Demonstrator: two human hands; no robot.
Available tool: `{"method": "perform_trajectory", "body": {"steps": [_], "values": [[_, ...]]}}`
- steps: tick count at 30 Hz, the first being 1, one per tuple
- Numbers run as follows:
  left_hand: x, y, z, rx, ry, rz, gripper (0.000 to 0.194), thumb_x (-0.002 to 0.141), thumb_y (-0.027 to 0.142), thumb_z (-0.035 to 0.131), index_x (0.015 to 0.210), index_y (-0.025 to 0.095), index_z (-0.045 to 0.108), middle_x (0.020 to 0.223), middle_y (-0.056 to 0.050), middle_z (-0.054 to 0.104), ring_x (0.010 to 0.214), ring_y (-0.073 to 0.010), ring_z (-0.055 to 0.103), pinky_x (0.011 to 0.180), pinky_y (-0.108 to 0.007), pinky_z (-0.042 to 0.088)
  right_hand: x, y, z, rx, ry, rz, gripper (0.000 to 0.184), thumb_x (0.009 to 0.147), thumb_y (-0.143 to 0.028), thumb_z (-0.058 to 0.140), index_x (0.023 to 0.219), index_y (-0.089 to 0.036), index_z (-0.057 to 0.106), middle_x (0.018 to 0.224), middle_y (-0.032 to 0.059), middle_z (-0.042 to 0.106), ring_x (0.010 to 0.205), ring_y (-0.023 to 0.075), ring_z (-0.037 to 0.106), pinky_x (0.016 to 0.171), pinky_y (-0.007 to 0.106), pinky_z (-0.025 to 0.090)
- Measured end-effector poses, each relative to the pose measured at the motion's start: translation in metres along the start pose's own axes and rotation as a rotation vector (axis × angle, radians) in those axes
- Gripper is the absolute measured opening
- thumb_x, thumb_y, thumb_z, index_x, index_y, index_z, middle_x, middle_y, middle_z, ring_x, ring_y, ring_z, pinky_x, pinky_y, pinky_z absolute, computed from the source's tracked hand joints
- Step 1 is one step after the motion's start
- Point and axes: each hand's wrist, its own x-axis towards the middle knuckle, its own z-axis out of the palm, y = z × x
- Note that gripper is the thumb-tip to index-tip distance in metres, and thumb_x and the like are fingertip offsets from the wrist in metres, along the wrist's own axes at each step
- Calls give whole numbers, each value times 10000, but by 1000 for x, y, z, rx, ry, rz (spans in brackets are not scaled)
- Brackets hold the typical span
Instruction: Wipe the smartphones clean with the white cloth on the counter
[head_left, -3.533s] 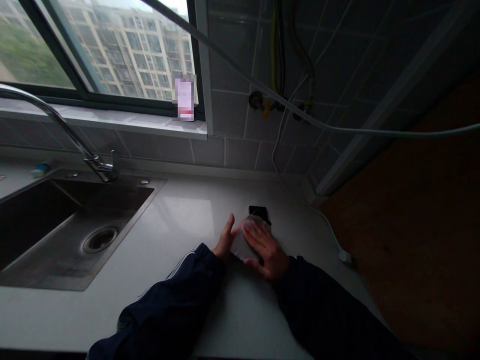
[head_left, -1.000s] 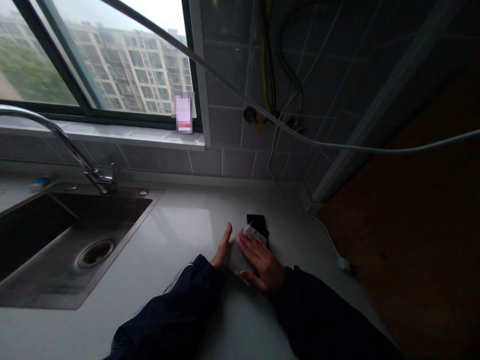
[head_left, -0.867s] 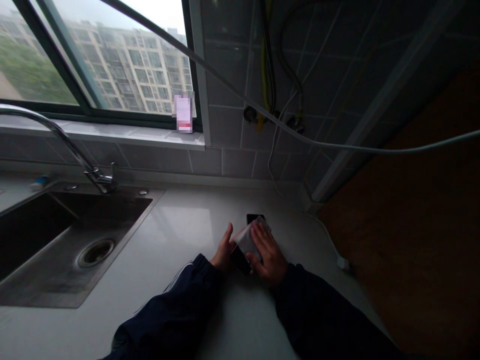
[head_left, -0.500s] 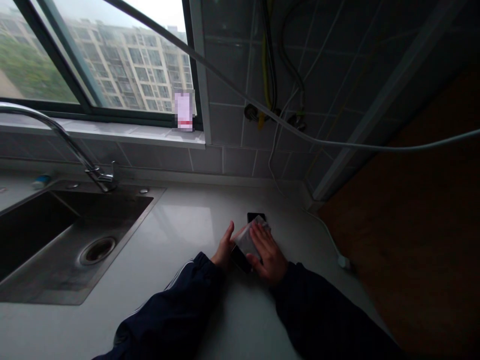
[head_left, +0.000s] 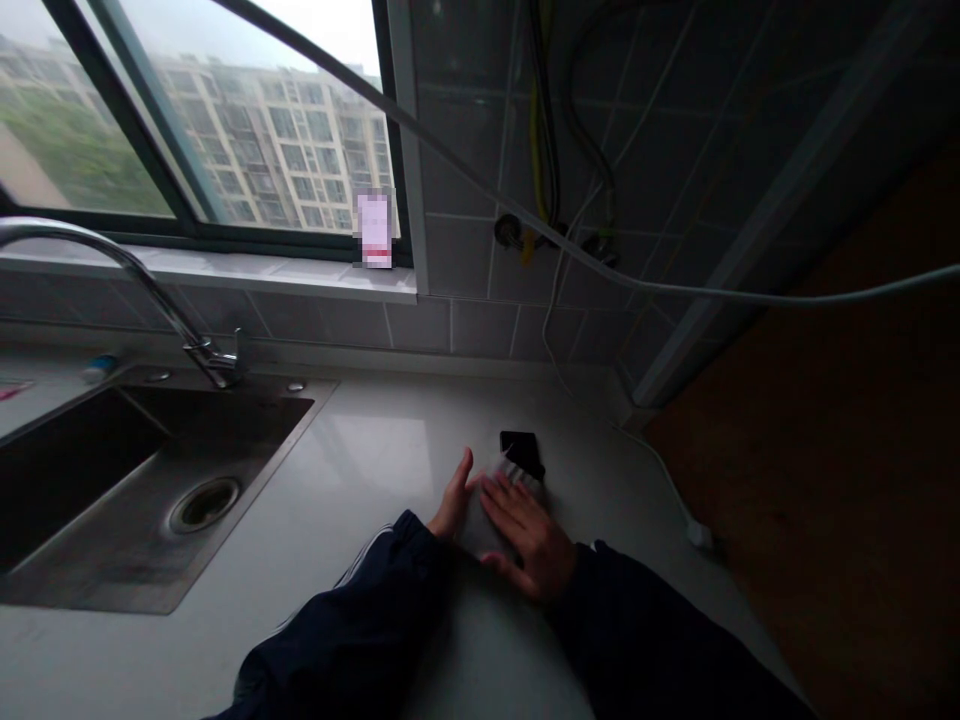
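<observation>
Low over the white countertop (head_left: pixel 375 470), my right hand (head_left: pixel 529 530) lies with its fingers stretched over a thin greyish-white cloth (head_left: pixel 476 525), pressing it against what is beneath. My left hand (head_left: pixel 454 500) is at the left side of the cloth, thumb raised, other fingers mostly hidden. It supports a flat black phone from below, which the cloth now covers almost entirely. Just beyond my right fingertips, a second flat black phone-like object (head_left: pixel 521 448) rests on the counter, partly hidden by the cloth and hand.
To the left is a steel sink (head_left: pixel 169 590) with a chrome faucet (head_left: pixel 161 300). A pale cable (head_left: pixel 750 296) crosses in front of the wall, and a white plug (head_left: pixel 699 535) lies at the right. A blurred-out pink item (head_left: pixel 375 230) stands on the windowsill (head_left: pixel 300 280).
My right hand has slid the cloth toward me and down over the phone, hiding its black surface. More of the object on the counter shows. The view has shifted slightly.
</observation>
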Motion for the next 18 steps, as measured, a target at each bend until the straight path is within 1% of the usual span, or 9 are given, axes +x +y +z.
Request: {"method": "perform_trajectory", "body": {"steps": [2, 3, 6, 8, 11, 13, 14, 16, 18], "values": [[0, 0, -1, 5, 0, -7, 756, 1007, 633, 345, 1516, 89, 473, 1194, -198, 735, 1059, -315, 730, 1013, -408, 489, 0, 0, 0, 9, -9, -33, 698, 1049, -502, 416, 1606, -93, 316, 1635, 167, 369, 1546, 328, 298, 1211, 552, 384], [0, -1, -1, 7, -14, 11, 757, 1003, 635, 361, 1518, 91, 471, 1204, -197, 732, 1069, -315, 727, 1019, -408, 485, 0, 1, 0, -1, 3, -5, 691, 1052, -491, 414, 1607, -92, 311, 1633, 171, 369, 1542, 332, 307, 1201, 559, 395], [0, -3, 2, 12, -73, 69, 765, 992, 646, 396, 1528, 104, 459, 1235, -190, 725, 1111, -317, 710, 1049, -417, 464, 0, 7, 0, -57, 67, 161, 676, 1062, -444, 402, 1617, -80, 274, 1631, 200, 356, 1531, 358, 323, 1157, 603, 429], [-1, -4, 3, 12, -87, 75, 763, 994, 646, 388, 1537, 113, 446, 1246, -189, 721, 1125, -320, 704, 1055, -430, 460, 0, 7, 0, -69, 92, 207, 689, 1060, -444, 401, 1624, -78, 250, 1636, 202, 342, 1537, 367, 305, 1157, 621, 417], [-1, -3, 2, 8, -69, 29, 759, 992, 640, 396, 1536, 113, 447, 1240, -197, 720, 1108, -328, 711, 1030, -432, 479, 0, 2, 0, -22, 29, 91, 728, 1042, -508, 422, 1626, -105, 257, 1653, 158, 330, 1550, 347, 281, 1199, 592, 376], [-1, -2, 2, 5, -62, 9, 759, 989, 640, 402, 1529, 109, 458, 1227, -200, 723, 1085, -331, 719, 1009, -428, 492, 0, 0, -1, 4, -7, 35, 729, 1034, -533, 433, 1620, -124, 288, 1651, 137, 344, 1542, 330, 309, 1208, 562, 377], [-2, -2, 2, 4, -64, 13, 759, 986, 643, 406, 1527, 115, 463, 1220, -197, 727, 1074, -331, 723, 999, -428, 498, 0, 1, 0, -2, 5, 63, 717, 1036, -524, 434, 1615, -122, 302, 1645, 142, 354, 1534, 330, 330, 1202, 559, 388], [-2, -3, 2, 3, -70, 21, 751, 979, 652, 423, 1529, 142, 467, 1217, -182, 732, 1065, -330, 726, 987, -433, 505, 0, 4, 0, -42, 76, 200, 681, 1048, -475, 425, 1608, -103, 318, 1628, 172, 377, 1516, 346, 363, 1177, 582, 413], [-2, -3, 3, 1, -67, 34, 750, 970, 662, 438, 1527, 161, 474, 1211, -171, 738, 1054, -325, 730, 977, -433, 510, 0, 6, 0, -71, 129, 296, 669, 1053, -449, 413, 1605, -83, 317, 1620, 194, 381, 1517, 367, 353, 1160, 613, 418]]}}
